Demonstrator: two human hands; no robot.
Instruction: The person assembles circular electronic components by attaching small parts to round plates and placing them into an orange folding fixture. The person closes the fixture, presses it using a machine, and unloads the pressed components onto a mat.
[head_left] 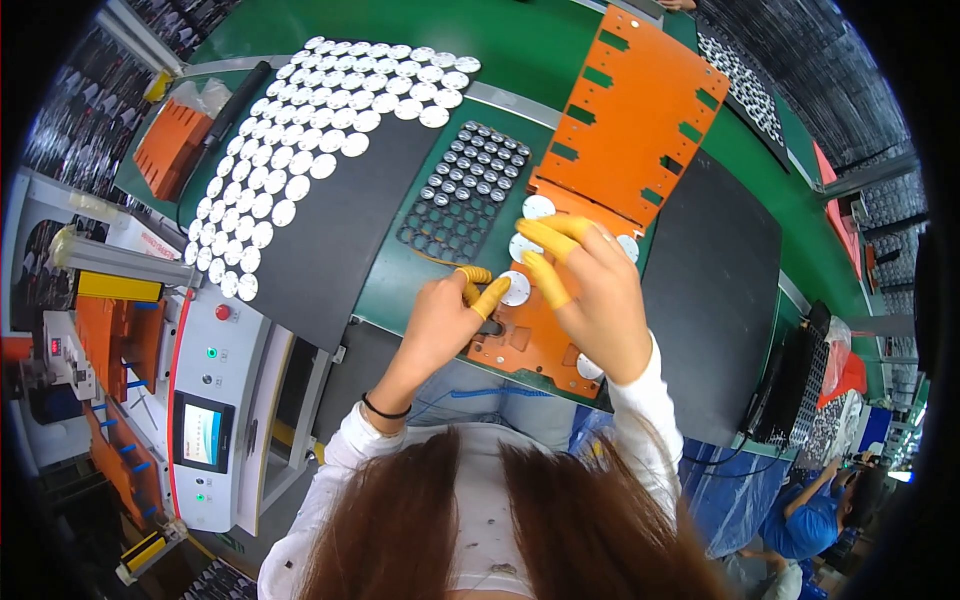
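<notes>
An orange fixture has its slotted lid tilted back and its lower plate facing me. Over that plate, my right hand in yellow finger cots closes its fingertips on a round white disc. A little nearer me, my left hand, also in yellow finger cots, has its thumb at the rim of another white disc; its curled fingers are partly hidden. More discs sit on the plate: one at its upper edge, one at its right side and one near its front.
Left, a black board bears many white discs in rows. Between it and the fixture lies a black grid tray, its far part filled with small round parts. Another black board lies right. A machine panel with a screen stands lower left.
</notes>
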